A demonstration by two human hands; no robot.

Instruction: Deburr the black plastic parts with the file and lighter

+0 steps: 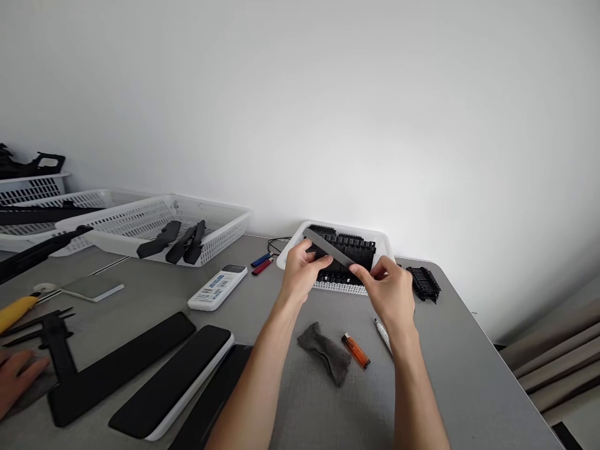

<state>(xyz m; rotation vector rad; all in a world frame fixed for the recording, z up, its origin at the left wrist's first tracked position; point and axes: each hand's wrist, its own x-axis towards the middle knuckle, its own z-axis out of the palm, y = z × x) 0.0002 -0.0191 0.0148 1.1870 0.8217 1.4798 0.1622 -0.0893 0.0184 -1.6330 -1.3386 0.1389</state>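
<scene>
Both of my hands are raised over the table, in front of a small white basket point(385, 240). Between them they hold a flat, dark grey strip point(330, 247), tilted down to the right. My left hand point(302, 269) pinches its upper left part between thumb and fingers. At its lower right end, my right hand point(388, 287) grips it the same way. Black ribbed plastic parts point(359, 253) lie in the basket behind the strip. Below my hands are a crumpled grey cloth point(324, 353), an orange lighter point(356, 351) and a white pen point(383, 334).
Another person's hand point(19, 378) is at the left, near a black caliper point(56, 344). Long black panels point(126, 362) lie beside it. A white handheld device point(218, 287), blue lighter point(261, 260), red lighter point(262, 267) and large white basket point(225, 234) stand farther back. A black part point(424, 284) lies right.
</scene>
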